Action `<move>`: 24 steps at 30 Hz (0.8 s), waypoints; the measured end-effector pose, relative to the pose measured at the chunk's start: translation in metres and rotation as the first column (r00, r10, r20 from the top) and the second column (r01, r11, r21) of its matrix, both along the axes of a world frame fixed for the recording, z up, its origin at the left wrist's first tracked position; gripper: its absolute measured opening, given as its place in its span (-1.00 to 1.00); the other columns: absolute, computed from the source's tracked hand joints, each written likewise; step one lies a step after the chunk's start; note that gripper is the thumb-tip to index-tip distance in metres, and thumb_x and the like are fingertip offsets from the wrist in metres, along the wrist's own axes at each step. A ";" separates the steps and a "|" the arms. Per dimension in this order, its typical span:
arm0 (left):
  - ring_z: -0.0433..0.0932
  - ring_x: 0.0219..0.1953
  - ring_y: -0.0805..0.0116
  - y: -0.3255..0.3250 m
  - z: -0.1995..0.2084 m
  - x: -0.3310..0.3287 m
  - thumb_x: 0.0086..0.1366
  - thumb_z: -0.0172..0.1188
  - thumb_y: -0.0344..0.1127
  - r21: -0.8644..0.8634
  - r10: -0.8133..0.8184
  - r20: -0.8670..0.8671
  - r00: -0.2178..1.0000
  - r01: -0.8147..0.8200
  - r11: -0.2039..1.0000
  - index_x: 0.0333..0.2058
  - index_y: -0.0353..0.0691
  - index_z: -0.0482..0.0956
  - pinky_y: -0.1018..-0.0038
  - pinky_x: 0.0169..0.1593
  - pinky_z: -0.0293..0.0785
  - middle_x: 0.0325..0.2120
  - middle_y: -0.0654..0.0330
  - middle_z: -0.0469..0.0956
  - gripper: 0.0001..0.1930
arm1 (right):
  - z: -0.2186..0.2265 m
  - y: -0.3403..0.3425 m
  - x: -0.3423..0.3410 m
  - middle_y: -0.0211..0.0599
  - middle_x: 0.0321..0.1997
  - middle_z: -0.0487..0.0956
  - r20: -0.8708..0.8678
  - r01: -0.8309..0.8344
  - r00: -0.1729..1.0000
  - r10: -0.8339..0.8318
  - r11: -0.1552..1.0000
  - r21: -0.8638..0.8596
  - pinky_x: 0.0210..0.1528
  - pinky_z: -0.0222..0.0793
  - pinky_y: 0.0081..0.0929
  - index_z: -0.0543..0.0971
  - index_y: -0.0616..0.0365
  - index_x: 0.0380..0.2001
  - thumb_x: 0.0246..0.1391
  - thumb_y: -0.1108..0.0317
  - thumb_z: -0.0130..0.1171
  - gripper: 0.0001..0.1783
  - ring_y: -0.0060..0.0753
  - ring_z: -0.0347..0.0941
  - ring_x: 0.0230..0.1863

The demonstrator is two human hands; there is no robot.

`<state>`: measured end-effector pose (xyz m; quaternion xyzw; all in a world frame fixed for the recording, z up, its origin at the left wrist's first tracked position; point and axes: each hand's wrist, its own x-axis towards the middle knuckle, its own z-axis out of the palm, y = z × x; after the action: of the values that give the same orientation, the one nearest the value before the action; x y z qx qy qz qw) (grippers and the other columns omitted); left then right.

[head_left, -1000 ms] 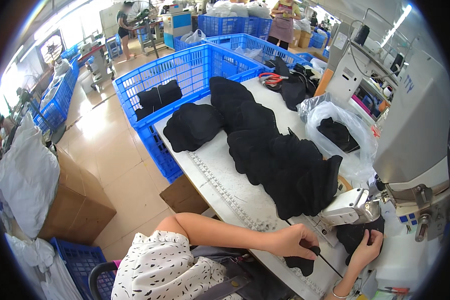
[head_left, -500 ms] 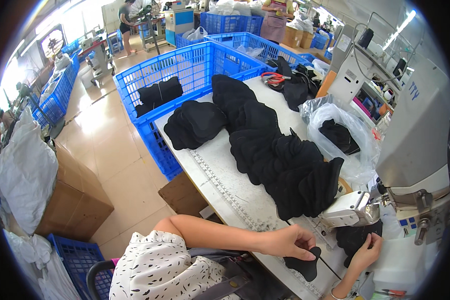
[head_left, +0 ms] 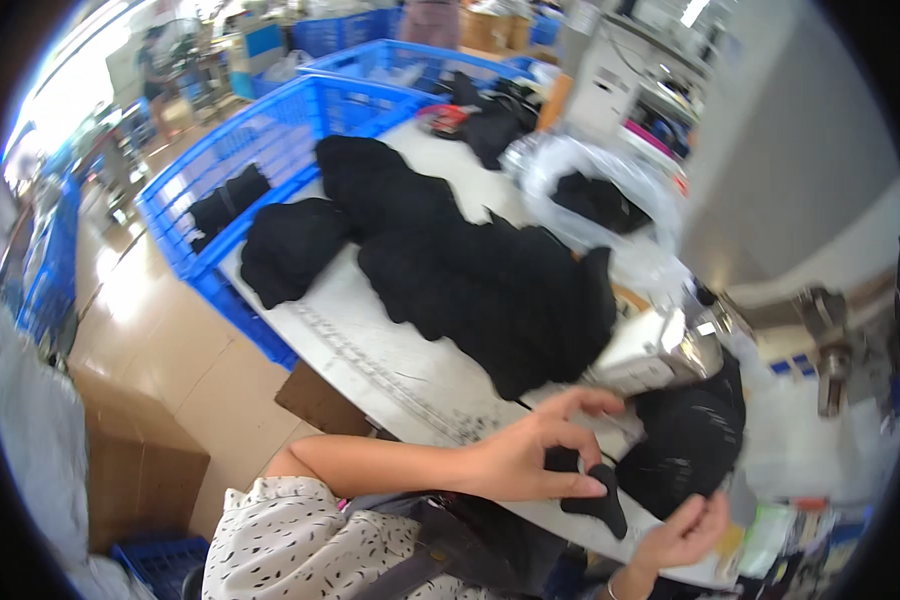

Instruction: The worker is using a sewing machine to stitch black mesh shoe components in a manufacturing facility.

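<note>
My left hand (head_left: 540, 448) reaches over the table's near edge, its thumb and fingers closed on a small cut piece of black fabric (head_left: 600, 505). To its right, by the head of the sewing machine (head_left: 650, 350), lies a larger black fabric piece (head_left: 685, 435) with pale thread marks. Just below that piece is my right hand (head_left: 685, 535), slightly blurred. Its fingers are loosely bent and a little apart, with nothing visible in them. A long overlapping row of black fabric pieces (head_left: 490, 290) covers the middle of the white table (head_left: 370, 365).
A separate black stack (head_left: 292, 245) sits at the table's left edge. Beyond stand blue crates (head_left: 240, 145). A clear plastic bag (head_left: 560, 175) with black pieces and red-handled scissors (head_left: 442, 120) lie farther back. The grey machine body (head_left: 800, 150) rises on the right.
The view has swung right, with blur. My right hand has come off the black fabric at the machine, and more of that fabric shows. My left hand still holds the small piece.
</note>
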<state>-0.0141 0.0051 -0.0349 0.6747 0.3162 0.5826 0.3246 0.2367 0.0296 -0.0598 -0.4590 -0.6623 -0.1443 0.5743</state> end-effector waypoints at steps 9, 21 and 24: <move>0.51 -0.47 0.44 -0.010 0.012 0.011 -0.03 0.45 -0.42 -0.245 0.103 0.049 0.993 -0.088 0.966 -0.52 -0.24 0.55 0.55 -0.42 0.37 -0.53 0.21 0.54 -0.80 | 0.046 -0.018 -0.037 0.04 -0.29 0.53 -0.299 -0.698 0.714 0.634 0.606 -0.382 -0.39 0.37 -0.50 0.53 0.34 -0.35 -0.08 0.64 0.16 -0.85 -0.28 0.48 -0.43; 0.36 0.11 0.42 -0.006 0.027 0.020 0.30 0.02 -0.60 -0.234 0.096 0.464 0.881 0.017 0.972 0.30 -0.36 -0.01 0.53 0.12 0.30 0.15 0.00 0.30 -0.37 | 0.038 -0.012 -0.045 -0.15 -0.41 0.48 -0.460 -0.775 0.631 0.624 0.484 -0.406 -0.39 0.24 -0.61 0.52 0.32 -0.52 -0.09 0.52 0.28 -0.88 -0.43 0.37 -0.46; 0.41 0.04 0.46 -0.012 0.027 0.022 0.35 0.01 -0.51 -0.281 0.053 0.669 0.741 0.186 0.941 0.23 -0.37 0.17 0.54 0.08 0.33 0.07 0.07 0.40 -0.51 | 0.038 -0.013 -0.047 -0.17 -0.44 0.48 -0.464 -0.772 0.636 0.616 0.506 -0.385 -0.42 0.22 -0.61 0.51 0.32 -0.53 -0.09 0.54 0.27 -0.88 -0.45 0.36 -0.48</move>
<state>0.0076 -0.0072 -0.0084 0.3681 0.2471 0.7116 0.5450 0.1895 0.0164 -0.0219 -0.3104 -0.7177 0.3614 0.5078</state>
